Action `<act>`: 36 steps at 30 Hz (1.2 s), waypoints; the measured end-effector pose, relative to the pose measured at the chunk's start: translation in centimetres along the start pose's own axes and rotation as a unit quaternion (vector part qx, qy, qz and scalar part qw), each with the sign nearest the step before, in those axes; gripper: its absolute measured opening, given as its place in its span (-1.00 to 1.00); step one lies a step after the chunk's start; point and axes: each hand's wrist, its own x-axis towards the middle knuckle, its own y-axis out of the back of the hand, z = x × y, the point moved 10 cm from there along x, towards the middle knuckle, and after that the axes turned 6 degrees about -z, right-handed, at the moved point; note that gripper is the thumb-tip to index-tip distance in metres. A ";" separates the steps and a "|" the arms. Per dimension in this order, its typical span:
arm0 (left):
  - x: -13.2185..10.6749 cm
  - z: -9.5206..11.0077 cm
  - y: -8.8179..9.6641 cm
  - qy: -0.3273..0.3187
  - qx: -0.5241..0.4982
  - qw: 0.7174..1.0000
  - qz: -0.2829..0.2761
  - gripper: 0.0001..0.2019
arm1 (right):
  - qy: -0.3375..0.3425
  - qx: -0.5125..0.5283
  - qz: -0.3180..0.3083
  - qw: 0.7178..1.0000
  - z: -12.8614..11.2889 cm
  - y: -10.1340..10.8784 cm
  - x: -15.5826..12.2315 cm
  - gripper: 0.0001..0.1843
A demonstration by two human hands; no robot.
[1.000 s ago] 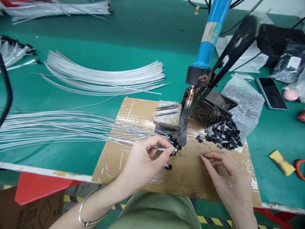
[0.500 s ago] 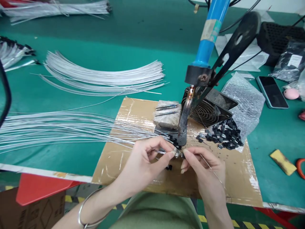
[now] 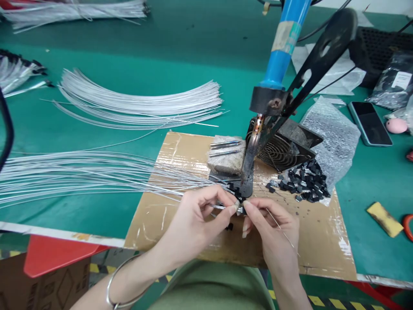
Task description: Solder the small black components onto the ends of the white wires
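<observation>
My left hand [image 3: 196, 219] pinches the end of a thin white wire [image 3: 193, 203] between thumb and forefinger. My right hand [image 3: 272, 230] pinches a small black part [image 3: 242, 209] and a strand of solder wire [image 3: 282, 230], fingertips touching the left hand's. Both hands meet just below the tip of the soldering iron [image 3: 250, 165], which hangs from a blue handle [image 3: 282, 41] in a black stand. More white wires [image 3: 80, 174] fan out to the left over the cardboard sheet [image 3: 180, 148]. A small black part [image 3: 229, 226] lies under my hands.
A pile of small black parts [image 3: 305, 181] lies on a plastic bag [image 3: 332, 133] at the right. A sponge block [image 3: 226, 159] and a fan grille [image 3: 279, 153] sit behind the iron. Another wire bundle [image 3: 138, 105], a phone [image 3: 369, 122] and a yellow sponge [image 3: 383, 219] lie on the green table [image 3: 193, 51].
My right hand moved left from the bare cardboard to meet my left hand under the iron tip, bringing a black part and solder wire. My left hand stayed in place.
</observation>
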 end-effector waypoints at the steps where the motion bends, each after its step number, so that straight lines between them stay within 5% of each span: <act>1: 0.0 0.0 0.0 0.001 -0.003 1.000 0.000 -0.87 | -0.001 0.001 0.002 1.000 0.0 0.0 0.0 -0.81; 9: 0.4 -0.4 0.2 0.016 0.014 0.999 0.024 -0.88 | 0.077 -0.118 0.045 0.989 -1.9 -0.1 -1.5 -0.58; 18: 1.0 -0.6 0.7 0.032 0.089 0.995 0.042 -0.86 | 0.097 -0.291 0.061 0.950 -4.0 0.4 -2.3 -0.80; 21: 1.2 -0.5 0.6 0.032 0.097 0.994 0.038 -0.85 | 0.108 -0.329 0.051 0.937 -4.4 0.2 -2.0 -0.67; 28: 1.7 0.2 0.9 0.021 0.094 0.995 0.036 -0.86 | 0.184 -0.291 0.043 0.938 -5.5 -0.9 -1.6 -0.80; 36: 2.2 1.3 1.2 -0.001 0.088 0.995 0.045 -0.88 | 0.158 -0.235 0.051 0.958 -5.0 -0.5 -1.4 -0.80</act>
